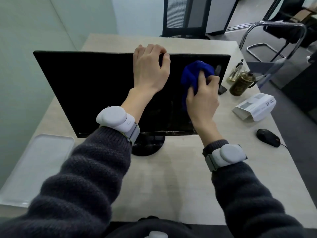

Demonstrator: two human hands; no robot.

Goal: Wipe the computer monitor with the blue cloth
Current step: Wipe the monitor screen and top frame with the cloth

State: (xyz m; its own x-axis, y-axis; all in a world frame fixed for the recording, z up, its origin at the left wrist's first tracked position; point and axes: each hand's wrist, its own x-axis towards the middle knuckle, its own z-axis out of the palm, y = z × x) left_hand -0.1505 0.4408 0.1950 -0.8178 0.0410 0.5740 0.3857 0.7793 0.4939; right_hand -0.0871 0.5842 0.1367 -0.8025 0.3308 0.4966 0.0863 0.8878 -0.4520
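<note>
A black computer monitor stands on a round base on the pale desk, its dark screen facing me. My left hand grips the monitor's top edge near the middle, fingers curled over the rim. My right hand is closed on a bunched blue cloth and presses it against the upper right part of the screen. Part of the cloth hangs down under my palm.
A white tray lies at the desk's left front. To the right of the monitor are a dark bronze mug, a glass bottle, a white box and a black mouse. Chairs stand beyond the desk.
</note>
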